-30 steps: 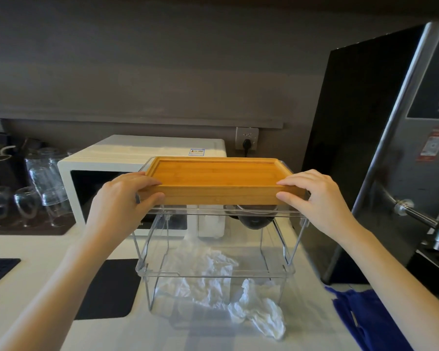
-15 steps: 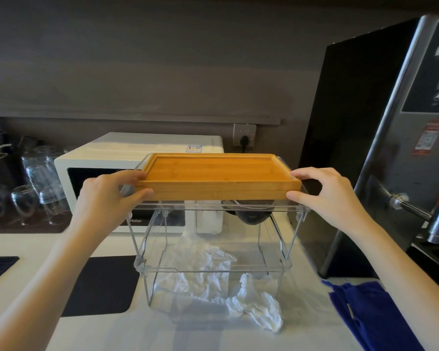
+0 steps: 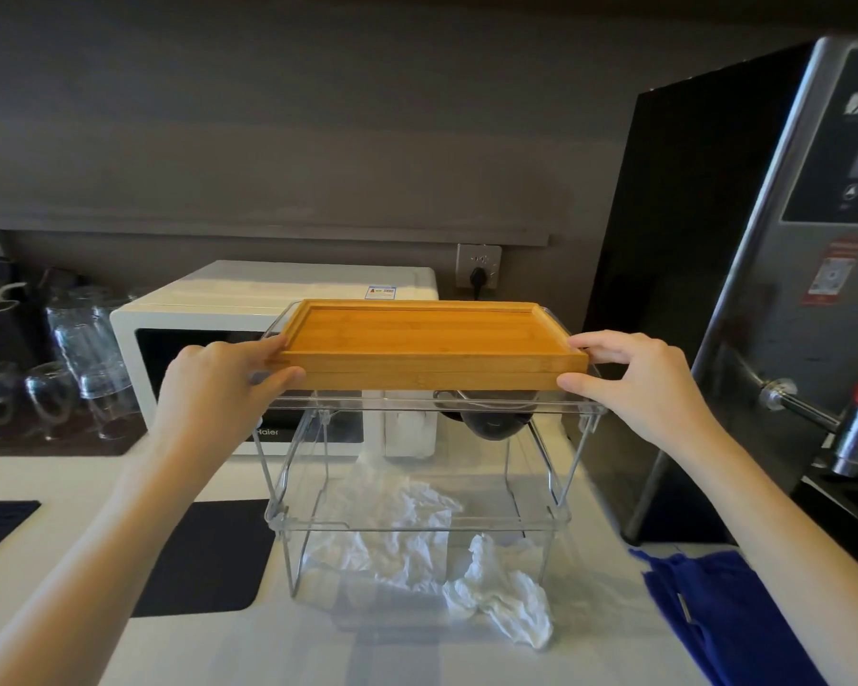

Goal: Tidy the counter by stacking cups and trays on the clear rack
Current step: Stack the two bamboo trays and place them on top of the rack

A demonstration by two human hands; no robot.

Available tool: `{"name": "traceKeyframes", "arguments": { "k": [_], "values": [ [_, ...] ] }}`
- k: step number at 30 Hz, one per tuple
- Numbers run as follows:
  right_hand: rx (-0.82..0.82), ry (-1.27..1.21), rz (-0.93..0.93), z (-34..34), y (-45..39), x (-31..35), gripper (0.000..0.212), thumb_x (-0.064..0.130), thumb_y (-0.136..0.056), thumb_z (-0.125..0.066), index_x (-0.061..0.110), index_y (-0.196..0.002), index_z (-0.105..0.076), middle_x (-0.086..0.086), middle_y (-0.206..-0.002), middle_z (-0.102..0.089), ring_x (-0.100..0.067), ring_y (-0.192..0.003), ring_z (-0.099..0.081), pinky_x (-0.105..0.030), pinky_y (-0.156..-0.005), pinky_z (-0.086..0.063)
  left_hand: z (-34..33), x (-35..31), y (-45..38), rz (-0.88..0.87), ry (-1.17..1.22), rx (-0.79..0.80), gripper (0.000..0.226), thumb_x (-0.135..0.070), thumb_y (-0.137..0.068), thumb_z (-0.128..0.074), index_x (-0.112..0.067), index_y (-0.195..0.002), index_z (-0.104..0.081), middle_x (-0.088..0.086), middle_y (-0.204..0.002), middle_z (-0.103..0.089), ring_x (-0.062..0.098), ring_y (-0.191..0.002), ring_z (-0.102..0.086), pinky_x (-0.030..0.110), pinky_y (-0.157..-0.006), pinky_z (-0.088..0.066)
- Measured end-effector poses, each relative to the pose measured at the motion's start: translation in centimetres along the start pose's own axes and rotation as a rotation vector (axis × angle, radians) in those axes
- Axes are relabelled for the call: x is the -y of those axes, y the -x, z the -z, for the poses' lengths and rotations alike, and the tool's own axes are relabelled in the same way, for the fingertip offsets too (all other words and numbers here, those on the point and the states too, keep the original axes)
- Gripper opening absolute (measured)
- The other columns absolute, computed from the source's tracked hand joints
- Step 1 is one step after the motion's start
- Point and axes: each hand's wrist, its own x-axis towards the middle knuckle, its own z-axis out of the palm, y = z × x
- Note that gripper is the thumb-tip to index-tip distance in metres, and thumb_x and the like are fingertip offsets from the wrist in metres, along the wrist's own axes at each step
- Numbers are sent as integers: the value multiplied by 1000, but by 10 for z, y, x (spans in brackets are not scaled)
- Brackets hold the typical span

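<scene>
A shallow bamboo tray (image 3: 427,339) lies flat on the top shelf of the clear two-tier rack (image 3: 417,524) in the middle of the counter. My left hand (image 3: 219,383) pinches the tray's left end, thumb on the front edge. At the tray's right end my right hand (image 3: 640,378) grips with the fingers curled over the corner. Under the top shelf a dark rounded object (image 3: 491,423) shows; I cannot tell what it is. Several glass cups (image 3: 80,349) stand at the far left.
Crumpled white paper (image 3: 496,596) lies under and in front of the rack. A white microwave (image 3: 248,329) stands behind it. A tall steel water boiler (image 3: 788,289) fills the right side. A blue cloth (image 3: 714,616) lies front right, a black mat (image 3: 204,557) front left.
The tray has settled flat on the rack's top shelf, and both hands have slid out to its ends. The view has tilted slightly.
</scene>
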Motion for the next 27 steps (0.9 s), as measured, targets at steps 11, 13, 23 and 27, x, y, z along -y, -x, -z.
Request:
{"name": "traceKeyframes", "arguments": {
  "k": [11,13,23,27],
  "values": [
    [-19,-41,-33,1,-2,7,46,19,-72,-73,11,-115,-61,-11,-115,-66,-7,-93,-50,-24,-80,-35,2,-9,-4,88,71,5,49,-30,-76,-68,-7,-117,-58,19,-95,-73,31,-91,-64,40,-84,-46],
    [-22,-49,-44,0,-2,6,46,21,-72,-74,11,-114,-61,-11,-115,-66,-8,-93,-50,-25,-81,-37,4,-9,-4,98,94,19,48,-29,-76,-68,-8,-118,-59,17,-96,-73,29,-93,-64,39,-86,-45],
    [-65,280,-72,-19,-5,14,87,72,-55,-53,16,-122,-53,-10,-112,-65,-27,-103,-57,-42,-81,-49,6,17,20,463,795,289,32,-24,-87,-52,-13,-117,-57,6,-103,-69,20,-98,-64,38,-92,-49],
    [-45,372,-56,-20,-8,21,94,76,-51,-44,12,-120,-55,-11,-110,-67,-32,-104,-57,-47,-88,-45,4,23,20,465,858,294,29,-24,-87,-51,-15,-114,-58,9,-99,-71,23,-94,-67,35,-87,-51]
  ]
}}
